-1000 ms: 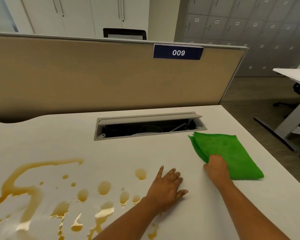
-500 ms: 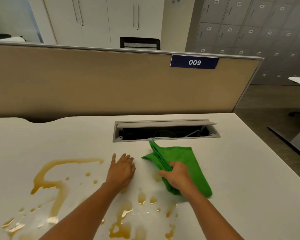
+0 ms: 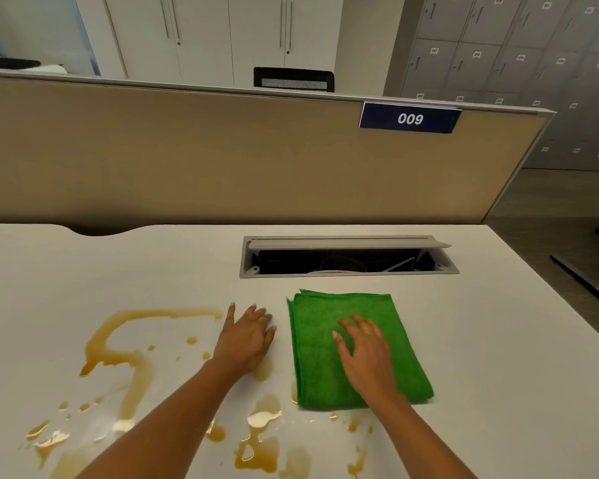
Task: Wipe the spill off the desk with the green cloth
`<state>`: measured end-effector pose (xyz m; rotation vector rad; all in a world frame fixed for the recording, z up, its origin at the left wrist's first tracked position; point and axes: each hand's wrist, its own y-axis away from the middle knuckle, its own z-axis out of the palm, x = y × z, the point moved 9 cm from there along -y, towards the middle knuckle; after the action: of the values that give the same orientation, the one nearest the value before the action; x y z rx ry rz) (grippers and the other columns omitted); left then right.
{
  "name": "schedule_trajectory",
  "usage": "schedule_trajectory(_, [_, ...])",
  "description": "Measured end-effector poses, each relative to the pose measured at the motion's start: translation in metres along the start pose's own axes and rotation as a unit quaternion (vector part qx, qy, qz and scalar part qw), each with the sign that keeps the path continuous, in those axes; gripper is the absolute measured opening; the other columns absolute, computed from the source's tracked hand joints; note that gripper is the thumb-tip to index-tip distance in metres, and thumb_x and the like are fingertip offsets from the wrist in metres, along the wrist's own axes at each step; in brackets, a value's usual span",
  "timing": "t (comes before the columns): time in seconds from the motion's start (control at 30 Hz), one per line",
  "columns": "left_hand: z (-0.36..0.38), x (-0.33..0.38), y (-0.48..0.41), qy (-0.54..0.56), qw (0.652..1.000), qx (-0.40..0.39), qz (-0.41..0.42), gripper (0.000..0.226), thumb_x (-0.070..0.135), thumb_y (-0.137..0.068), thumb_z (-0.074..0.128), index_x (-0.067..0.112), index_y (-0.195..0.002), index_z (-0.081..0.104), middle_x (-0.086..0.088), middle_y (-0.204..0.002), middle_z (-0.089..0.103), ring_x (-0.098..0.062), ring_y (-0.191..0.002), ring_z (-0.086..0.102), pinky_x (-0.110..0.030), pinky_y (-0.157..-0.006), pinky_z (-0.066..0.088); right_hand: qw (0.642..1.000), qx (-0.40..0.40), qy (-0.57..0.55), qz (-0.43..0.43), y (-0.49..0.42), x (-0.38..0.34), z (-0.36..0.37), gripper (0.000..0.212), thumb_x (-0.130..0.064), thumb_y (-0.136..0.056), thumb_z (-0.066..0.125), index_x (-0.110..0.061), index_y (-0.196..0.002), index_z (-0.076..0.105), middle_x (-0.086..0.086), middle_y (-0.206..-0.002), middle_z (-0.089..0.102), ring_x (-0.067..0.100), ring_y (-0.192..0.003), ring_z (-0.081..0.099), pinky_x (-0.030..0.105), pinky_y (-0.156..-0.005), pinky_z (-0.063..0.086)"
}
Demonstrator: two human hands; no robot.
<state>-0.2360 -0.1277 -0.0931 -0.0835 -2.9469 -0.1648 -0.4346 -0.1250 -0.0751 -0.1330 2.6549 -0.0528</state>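
One folded green cloth [image 3: 329, 368] lies flat on the desk [image 3: 498, 375], right hand [image 3: 365, 347] spread flat on top of it. Left hand [image 3: 248, 337] rests flat, fingers straight, just beside it. Brown spill [image 3: 132, 361] spreads left and in front. Cable tray [image 3: 346, 257] sits behind.

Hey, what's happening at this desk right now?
A person is dealing with a brown spill on the white desk. Their right hand lies flat on the folded green cloth, fingers spread, at the spill's right edge. Their left hand rests flat on the desk just left of the cloth. Most of the spill is unwiped, spreading to the left and toward the near edge.
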Motion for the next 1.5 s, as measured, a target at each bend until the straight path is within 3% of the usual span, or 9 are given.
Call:
schedule_trajectory(0.1, [-0.007,-0.011,0.001,0.018,0.999,0.025,-0.013,0.049,0.039,-0.097,0.020,0.021,-0.141,0.028,0.002,-0.154,0.023,-0.012,-0.144,0.011,-0.046,-0.117,-0.004,0.993,-0.062,0.102,0.000,0.001,0.014,0.028,0.070,-0.067,-0.086,0.023,-0.033,-0.146,0.008,-0.002,-0.158,-0.005,0.021,-0.146,-0.008,0.055,-0.114,-0.007])
schedule_trajectory(0.2, [-0.015,-0.035,0.003,0.027,0.998,0.036,-0.033,0.049,0.042,-0.096,0.021,0.023,-0.141,0.028,0.002,-0.155,0.022,-0.012,-0.144,0.011,-0.047,-0.116,-0.004,0.990,-0.053,0.128,0.019,0.001,0.015,0.043,0.081,-0.076,-0.080,0.015,-0.032,-0.146,-0.003,0.004,-0.158,-0.011,0.024,-0.145,-0.014,0.059,-0.111,-0.011])
schedule_trajectory(0.57, [-0.046,-0.168,0.031,0.062,0.987,0.056,-0.140,0.050,0.044,-0.095,0.025,0.022,-0.139,0.031,0.001,-0.154,0.024,-0.014,-0.143,0.016,-0.049,-0.116,0.007,0.987,-0.033,0.114,0.112,-0.012,-0.034,0.068,0.084,-0.074,-0.081,0.013,-0.026,-0.147,-0.006,0.010,-0.158,-0.009,0.031,-0.145,-0.012,0.064,-0.110,-0.009])
schedule_trajectory(0.7, [-0.056,-0.211,0.046,0.062,0.980,0.069,-0.175,0.050,0.045,-0.094,0.027,0.022,-0.138,0.035,0.001,-0.153,0.027,-0.016,-0.141,0.023,-0.047,-0.115,0.013,0.987,-0.039,0.117,0.099,-0.020,-0.060,0.084,0.083,-0.077,-0.079,0.011,-0.031,-0.146,-0.007,0.009,-0.158,-0.010,0.031,-0.145,-0.012,0.064,-0.109,-0.010])
schedule_trajectory(0.9, [-0.065,-0.267,0.066,0.059,0.972,0.081,-0.214,0.048,0.041,-0.095,0.032,0.017,-0.135,0.040,-0.004,-0.150,0.033,-0.020,-0.137,0.034,-0.041,-0.107,0.034,0.992,-0.053,0.110,0.040,-0.029,-0.114,0.113,0.097,-0.087,-0.062,0.001,-0.038,-0.145,-0.002,0.007,-0.158,-0.010,0.027,-0.145,-0.013,0.064,-0.107,-0.016])
schedule_trajectory(1.1, [-0.062,-0.307,0.091,0.114,0.960,0.110,-0.232,0.048,0.040,-0.095,0.030,0.016,-0.135,0.041,-0.005,-0.149,0.036,-0.021,-0.139,0.030,-0.044,-0.113,0.025,0.992,-0.063,0.108,0.001,-0.032,-0.160,0.138,0.100,-0.088,-0.058,-0.001,-0.037,-0.145,-0.001,0.006,-0.158,-0.010,0.027,-0.145,-0.013,0.063,-0.106,-0.018])
schedule_trajectory(1.27, [-0.057,-0.336,0.121,0.121,0.956,0.138,-0.231,0.047,0.038,-0.095,0.031,0.019,-0.138,0.036,-0.003,-0.151,0.031,-0.018,-0.142,0.021,-0.043,-0.116,0.015,0.992,-0.086,0.091,-0.008,-0.031,-0.194,0.157,0.094,-0.087,-0.067,0.010,-0.037,-0.145,-0.001,0.006,-0.158,-0.011,0.027,-0.144,-0.015,0.062,-0.105,-0.020])
schedule_trajectory(1.5, [-0.042,-0.361,0.148,0.132,0.956,0.113,-0.237,0.050,0.041,-0.095,0.028,0.023,-0.142,0.026,0.002,-0.155,0.021,-0.013,-0.144,0.010,-0.038,-0.118,0.007,0.990,-0.137,0.043,0.000,-0.016,-0.248,0.186,0.086,-0.078,-0.078,0.017,-0.029,-0.147,-0.002,0.007,-0.157,-0.015,0.027,-0.143,-0.020,0.059,-0.107,-0.021])
